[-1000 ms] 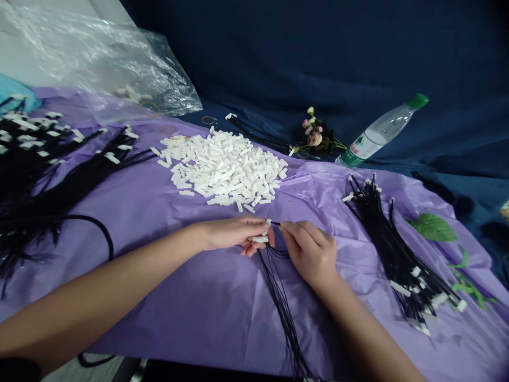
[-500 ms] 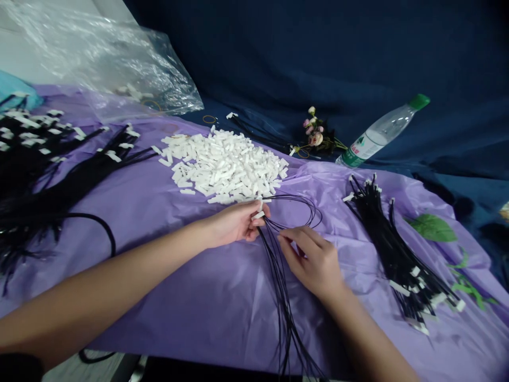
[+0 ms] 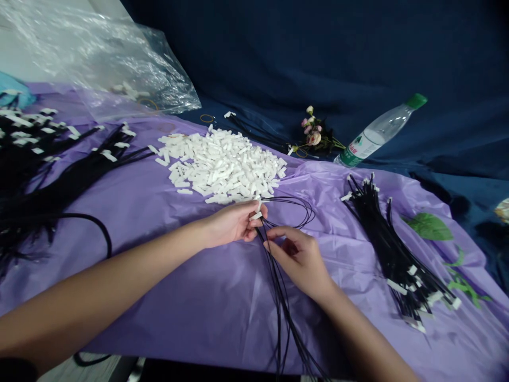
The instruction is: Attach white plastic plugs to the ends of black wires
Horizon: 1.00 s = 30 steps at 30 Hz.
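Observation:
My left hand (image 3: 236, 222) is closed around a bunch of thin black cords (image 3: 283, 305) with small white plastic end pieces (image 3: 257, 215) at its fingertips. Some cords loop out to the right, and the rest hang down past the table's front edge. My right hand (image 3: 300, 255) is just right of it, thumb and forefinger pinched on a black cord right below the white end pieces. Its other fingers are curled. Behind my left hand lies a heap of small white plastic pieces (image 3: 228, 164) on the purple cloth (image 3: 199, 302).
Bundles of black cords with white ends lie at the left (image 3: 59, 183) and at the right (image 3: 382, 233). A clear plastic bag (image 3: 119, 63) lies back left. Flowers (image 3: 313, 132) and a leaning bottle (image 3: 376, 135) with a green cap are at the back.
My right hand has moved left to the cords beside my left hand. My left hand keeps its hold; the whole view has shifted slightly.

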### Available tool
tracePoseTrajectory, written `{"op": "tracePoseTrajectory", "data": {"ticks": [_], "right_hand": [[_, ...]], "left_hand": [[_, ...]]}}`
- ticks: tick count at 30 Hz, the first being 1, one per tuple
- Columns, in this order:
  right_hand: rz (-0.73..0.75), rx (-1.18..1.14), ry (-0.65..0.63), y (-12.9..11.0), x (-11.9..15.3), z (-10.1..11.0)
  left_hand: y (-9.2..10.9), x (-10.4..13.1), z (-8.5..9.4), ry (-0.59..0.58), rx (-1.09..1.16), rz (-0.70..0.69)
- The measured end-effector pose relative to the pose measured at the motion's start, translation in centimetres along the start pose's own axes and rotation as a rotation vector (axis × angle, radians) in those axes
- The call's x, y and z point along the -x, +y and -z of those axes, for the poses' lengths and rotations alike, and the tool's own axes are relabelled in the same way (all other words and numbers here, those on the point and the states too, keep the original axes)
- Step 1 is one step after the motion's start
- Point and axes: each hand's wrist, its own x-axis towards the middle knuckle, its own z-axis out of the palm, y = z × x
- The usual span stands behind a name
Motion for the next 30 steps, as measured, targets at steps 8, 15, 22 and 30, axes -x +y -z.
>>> {"op": "tracePoseTrajectory", "data": {"ticks": [8,15,22,30], "right_hand": [[-0.241,-0.133,-0.017,0.0,-0.1,0.6],[-0.419,-0.959,-0.023,-0.3,-0.9,3.8],[-0.298,-1.197,0.430,0.0,-1.7,5.8],[-0.080,-1.154,0.501,0.8,-1.6,6.7]], "left_hand": [[0.0,-0.1,-0.1,0.015,-0.010,0.008],[0.2,0.0,-0.2,0.060,-0.017,0.059],[0.0,-0.2,0.2,0.017,-0.076,0.065],[-0.1,0.1,0.1,-0.029,-0.146,0.085]]}}
